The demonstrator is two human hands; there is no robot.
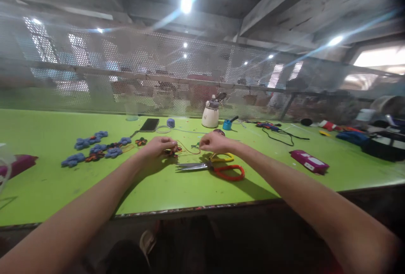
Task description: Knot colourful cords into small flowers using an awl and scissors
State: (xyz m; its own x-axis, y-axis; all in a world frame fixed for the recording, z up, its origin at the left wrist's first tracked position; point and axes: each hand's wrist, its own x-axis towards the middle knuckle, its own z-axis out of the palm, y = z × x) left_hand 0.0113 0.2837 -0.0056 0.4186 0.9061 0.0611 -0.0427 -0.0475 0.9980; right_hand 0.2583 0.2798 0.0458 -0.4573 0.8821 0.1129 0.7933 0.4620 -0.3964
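My left hand point(160, 145) is closed on a small dark crochet flower point(173, 152) with orange in it, just above the table. From this piece a thin orange thread point(189, 150) loops across to my right hand point(215, 141), whose fingertips are pinched together on it. Any needle there is too small to make out. Below my right hand lie scissors point(196, 167), blades parted and pointing left, with one red and one yellow handle. Another small dark flower point(141, 141) lies just left of my left hand.
Blue and dark crochet flowers point(91, 139) lie at left. Behind are a phone point(149, 125), a blue yarn ball point(171, 122), a white jug point(210, 115) and a blue pot point(227, 124). A purple packet point(309, 162) lies right. A perforated screen point(177, 71) bounds the green table point(142, 198).
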